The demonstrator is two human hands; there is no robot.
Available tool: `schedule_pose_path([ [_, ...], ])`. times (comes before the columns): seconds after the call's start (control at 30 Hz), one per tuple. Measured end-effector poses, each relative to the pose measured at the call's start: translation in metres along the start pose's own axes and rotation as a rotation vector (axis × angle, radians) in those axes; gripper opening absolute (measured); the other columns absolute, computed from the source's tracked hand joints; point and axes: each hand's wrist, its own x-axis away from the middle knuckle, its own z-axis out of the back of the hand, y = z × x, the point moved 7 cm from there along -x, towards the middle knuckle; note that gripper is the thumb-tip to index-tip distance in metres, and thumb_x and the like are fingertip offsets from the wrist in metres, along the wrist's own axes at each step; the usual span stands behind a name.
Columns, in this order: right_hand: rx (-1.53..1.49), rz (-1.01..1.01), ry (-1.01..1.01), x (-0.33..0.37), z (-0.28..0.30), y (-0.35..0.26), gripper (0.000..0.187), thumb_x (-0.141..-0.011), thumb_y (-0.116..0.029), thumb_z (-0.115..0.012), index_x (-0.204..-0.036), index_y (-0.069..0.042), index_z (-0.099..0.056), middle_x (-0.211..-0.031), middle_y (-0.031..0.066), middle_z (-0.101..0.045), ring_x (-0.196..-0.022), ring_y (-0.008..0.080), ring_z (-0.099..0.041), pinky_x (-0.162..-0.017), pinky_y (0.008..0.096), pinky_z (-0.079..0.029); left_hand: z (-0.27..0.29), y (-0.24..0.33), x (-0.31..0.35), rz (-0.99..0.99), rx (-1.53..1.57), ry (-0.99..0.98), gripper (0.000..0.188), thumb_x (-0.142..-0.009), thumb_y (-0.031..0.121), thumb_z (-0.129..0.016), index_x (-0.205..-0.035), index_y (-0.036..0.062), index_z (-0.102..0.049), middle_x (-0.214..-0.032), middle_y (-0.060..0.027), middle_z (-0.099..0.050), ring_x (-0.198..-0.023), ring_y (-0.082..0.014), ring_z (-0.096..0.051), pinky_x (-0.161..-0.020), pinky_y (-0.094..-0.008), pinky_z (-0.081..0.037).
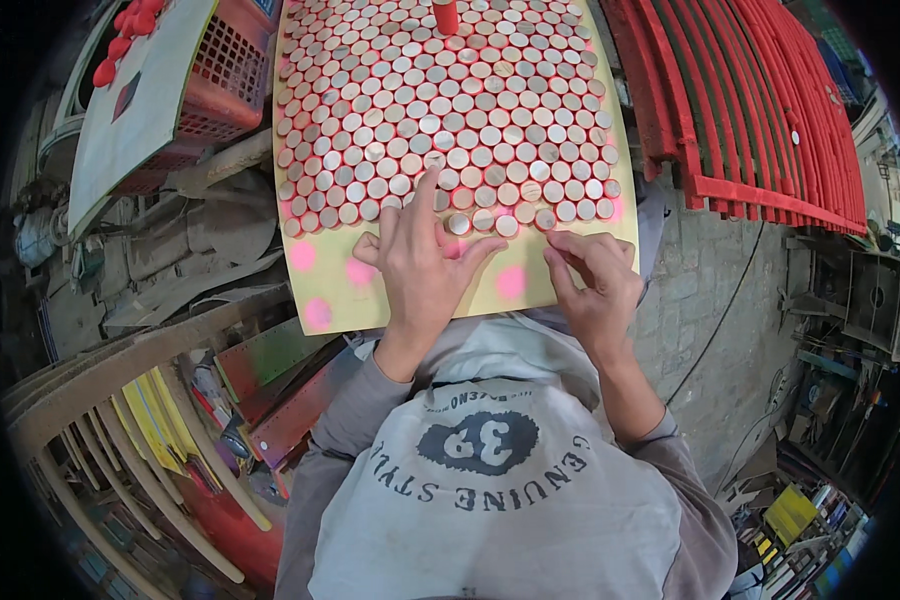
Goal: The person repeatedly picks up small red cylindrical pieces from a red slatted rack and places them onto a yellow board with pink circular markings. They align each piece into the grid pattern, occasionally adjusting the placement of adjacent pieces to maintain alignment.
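Many short round pieces [400,110] with pale tops and red sides stand in tight rows on a yellow board [335,308]. My left hand [418,265] is over the nearest rows, its index finger stretched forward onto a piece and its thumb spread to the right. Several pieces, one of them this pale disc [507,225], stand in a short row between my hands. My right hand [602,285] is closed in a pinch at the row's right end, its fingertips at the near side of a round piece [545,217]. Their exact contact is partly hidden.
A red cylinder [445,17] stands on the pieces at the far edge. To the right is a red slatted rack [770,110]. A red plastic crate [225,75] and a pale panel [135,125] are at left, above a wooden slatted frame [160,330]. Pink spots mark the board.
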Motion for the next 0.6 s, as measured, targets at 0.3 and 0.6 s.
schedule_pose_path([
  [0.3,0.010,0.048,0.045,0.0023,-0.0013,0.0008,0.022,-0.076,-0.001,-0.082,-0.096,-0.008,-0.074,-0.096,0.0006,-0.077,-0.080,0.0145,-0.068,-0.076,0.0295,-0.040,0.0004,0.0095,-0.0031,-0.055,0.021,-0.009,0.097,-0.068,0.038,-0.093,-0.144,-0.0043,-0.050,-0.075,-0.0061,-0.054,-0.081,-0.0246,-0.047,-0.074,-0.0386,-0.043],
  [0.6,-0.037,0.019,0.013,0.0035,-0.0066,0.0030,0.023,-0.078,-0.001,-0.080,-0.099,-0.008,-0.073,-0.103,0.0021,-0.077,-0.085,0.0157,-0.068,-0.079,0.0298,-0.040,-0.0022,0.0018,-0.0001,-0.011,0.001,-0.008,0.093,-0.070,0.033,-0.092,-0.144,-0.0030,-0.051,-0.069,-0.0040,-0.050,-0.081,-0.0230,-0.047,-0.073,-0.0373,-0.042],
])
